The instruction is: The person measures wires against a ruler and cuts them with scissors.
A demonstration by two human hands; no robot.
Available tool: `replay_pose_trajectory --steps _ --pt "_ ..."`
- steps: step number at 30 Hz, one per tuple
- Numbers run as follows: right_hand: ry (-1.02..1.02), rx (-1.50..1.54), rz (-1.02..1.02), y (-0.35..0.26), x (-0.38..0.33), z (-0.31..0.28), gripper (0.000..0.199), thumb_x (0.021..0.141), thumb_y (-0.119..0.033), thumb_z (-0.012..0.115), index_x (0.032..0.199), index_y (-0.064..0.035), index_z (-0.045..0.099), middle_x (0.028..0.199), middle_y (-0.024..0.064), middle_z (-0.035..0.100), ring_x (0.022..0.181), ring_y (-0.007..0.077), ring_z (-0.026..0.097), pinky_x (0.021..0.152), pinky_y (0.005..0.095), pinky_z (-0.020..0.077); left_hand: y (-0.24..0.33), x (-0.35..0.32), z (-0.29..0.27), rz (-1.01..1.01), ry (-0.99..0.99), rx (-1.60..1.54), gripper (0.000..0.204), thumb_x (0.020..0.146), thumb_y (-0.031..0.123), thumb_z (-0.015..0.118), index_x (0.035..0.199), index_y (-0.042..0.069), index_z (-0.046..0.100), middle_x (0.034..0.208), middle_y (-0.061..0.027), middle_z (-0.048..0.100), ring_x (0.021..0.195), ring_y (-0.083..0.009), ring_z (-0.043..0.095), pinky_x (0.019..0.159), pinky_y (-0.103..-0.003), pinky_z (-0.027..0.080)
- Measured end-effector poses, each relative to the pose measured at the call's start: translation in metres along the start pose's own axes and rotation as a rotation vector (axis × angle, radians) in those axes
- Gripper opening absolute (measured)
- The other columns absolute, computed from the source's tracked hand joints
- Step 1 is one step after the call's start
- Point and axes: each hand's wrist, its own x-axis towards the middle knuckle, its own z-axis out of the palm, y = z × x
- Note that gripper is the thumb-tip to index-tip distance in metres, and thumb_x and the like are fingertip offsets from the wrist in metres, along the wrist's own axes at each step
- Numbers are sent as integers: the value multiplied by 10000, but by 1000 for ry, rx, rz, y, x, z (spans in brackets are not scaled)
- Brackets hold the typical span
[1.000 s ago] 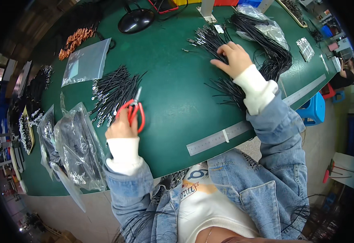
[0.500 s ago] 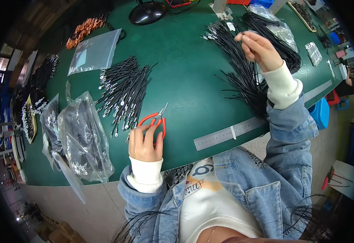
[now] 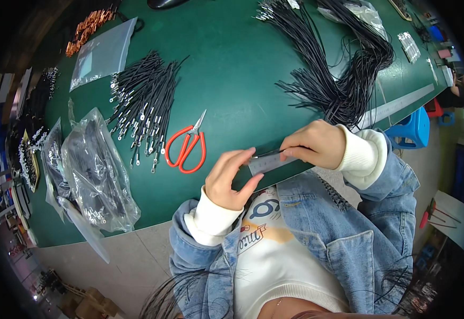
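Note:
My right hand (image 3: 317,143) pinches a thin black wire (image 3: 276,152) between thumb and fingertips, low over the steel ruler (image 3: 270,162) at the table's front edge. The wire lies along the ruler's left part. Its left end meets my left hand (image 3: 228,179), whose index finger and thumb are spread apart around the ruler's end. Red-handled scissors (image 3: 188,143) rest on the green table, left of and beyond my left hand, blades pointing away. Past them is a pile of short black wires (image 3: 146,98) with metal ring terminals. A bundle of long black wires (image 3: 343,98) curves behind my right hand.
Clear plastic bags of black parts (image 3: 99,170) lie at the left edge of the green table (image 3: 221,80). A flat plastic bag (image 3: 104,53) and copper-coloured pieces (image 3: 89,31) are at the far left. A blue stool (image 3: 410,130) stands beyond the right edge.
My left hand has left the scissors and moved right to the ruler's end. My right hand has come down from the far wire bundle to the ruler, with a wire in its fingers.

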Motion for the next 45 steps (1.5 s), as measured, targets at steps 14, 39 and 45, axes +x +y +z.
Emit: replay_pose_trajectory --steps 14,39,45 --pt "211 -23 -36 9 4 45 108 814 -142 626 824 -41 662 760 100 643 650 287 621 593 352 494 -10 -9 4 -88 -39 56 138 719 -30 682 846 8 641 777 -104 618 660 -254 600 576 -310 471" --pt "168 -33 59 11 2 52 81 805 -118 606 786 -56 656 615 95 624 563 258 625 530 324 485 -20 -9 4 86 -77 404 178 629 24 703 782 62 620 775 -38 523 750 -233 495 643 -340 362" --pt "189 -107 65 8 3 54 71 796 -109 614 778 -44 634 641 103 630 595 274 626 561 340 487 -21 -13 1 143 -48 309 218 643 -68 709 832 21 647 796 -73 582 721 -244 542 630 -321 436"
